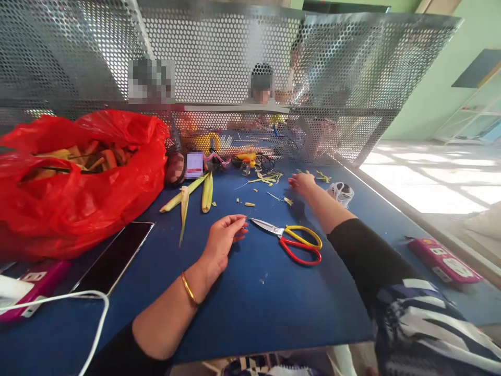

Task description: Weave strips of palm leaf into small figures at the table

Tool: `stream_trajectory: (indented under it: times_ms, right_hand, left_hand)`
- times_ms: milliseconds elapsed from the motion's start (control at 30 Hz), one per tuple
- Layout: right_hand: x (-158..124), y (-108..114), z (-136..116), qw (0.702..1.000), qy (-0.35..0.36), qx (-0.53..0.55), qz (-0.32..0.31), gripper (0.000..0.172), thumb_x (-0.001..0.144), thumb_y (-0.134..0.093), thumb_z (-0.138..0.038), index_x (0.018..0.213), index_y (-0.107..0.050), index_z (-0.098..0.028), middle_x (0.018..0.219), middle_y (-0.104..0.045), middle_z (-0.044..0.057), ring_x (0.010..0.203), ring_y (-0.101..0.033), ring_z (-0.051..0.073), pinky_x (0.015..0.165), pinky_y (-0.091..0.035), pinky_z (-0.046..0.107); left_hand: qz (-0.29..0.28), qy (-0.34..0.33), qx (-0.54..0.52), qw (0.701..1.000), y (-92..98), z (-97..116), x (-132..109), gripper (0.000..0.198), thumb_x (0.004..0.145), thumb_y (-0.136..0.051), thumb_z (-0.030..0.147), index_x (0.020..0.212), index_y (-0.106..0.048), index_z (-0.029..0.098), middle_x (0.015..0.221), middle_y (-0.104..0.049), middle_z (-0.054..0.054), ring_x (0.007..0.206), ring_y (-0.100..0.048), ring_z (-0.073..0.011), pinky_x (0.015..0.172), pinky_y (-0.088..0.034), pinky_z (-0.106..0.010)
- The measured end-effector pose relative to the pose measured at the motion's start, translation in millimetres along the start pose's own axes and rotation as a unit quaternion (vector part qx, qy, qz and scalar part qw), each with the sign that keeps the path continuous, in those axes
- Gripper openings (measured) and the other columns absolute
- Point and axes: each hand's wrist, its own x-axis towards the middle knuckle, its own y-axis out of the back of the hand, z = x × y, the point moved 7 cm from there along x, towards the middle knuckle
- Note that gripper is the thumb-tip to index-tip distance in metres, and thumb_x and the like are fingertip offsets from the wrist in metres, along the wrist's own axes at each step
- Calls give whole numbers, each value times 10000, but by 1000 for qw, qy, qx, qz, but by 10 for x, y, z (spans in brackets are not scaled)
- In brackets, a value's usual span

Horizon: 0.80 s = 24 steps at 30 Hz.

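Note:
My left hand (pixel 224 237) rests on the blue table (pixel 250 303), fingers curled in a pinch near the tip of the scissors (pixel 291 240); what it pinches, if anything, is too small to see. The scissors have one yellow and one red handle and lie flat just right of that hand. My right hand (pixel 302 183) reaches far forward, fingers bent down onto the table among small yellow leaf scraps (pixel 270 179). Several long yellow-green leaf strips (pixel 195 196) lie left of centre.
A red plastic bag (pixel 78 183) full of leaf pieces fills the left. A dark phone (pixel 115 256), a white cable (pixel 78 300) and pink devices (pixel 444 260) lie around. A thread spool (pixel 341 192) sits at right. A perforated metal screen (pixel 250 68) stands behind, with people beyond it.

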Motion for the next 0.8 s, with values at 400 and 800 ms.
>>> stream_trajectory:
  times_ms: [400, 800]
  right_hand:
    - [-904, -56, 202, 883, 250, -371, -140, 133, 781, -591, -258, 757, -701, -186, 612, -621, -13, 591, -519, 117, 583, -358, 241]
    - [-1271, -125, 191, 714, 261, -611, -223, 252, 797, -586, -395, 928, -652, -190, 938, -687, 87, 843, -641, 227, 639, -416, 285]
  left_hand:
    - [8, 6, 17, 1000, -14, -70, -27, 93, 623, -697, 170, 709, -711, 139, 672, -678, -35, 571, -596, -96, 558, -451, -210]
    - [136, -71, -46, 987, 238, 38, 116, 116, 636, -634, 114, 745, -652, 149, 672, -626, 8, 527, -554, -78, 516, -422, -207]
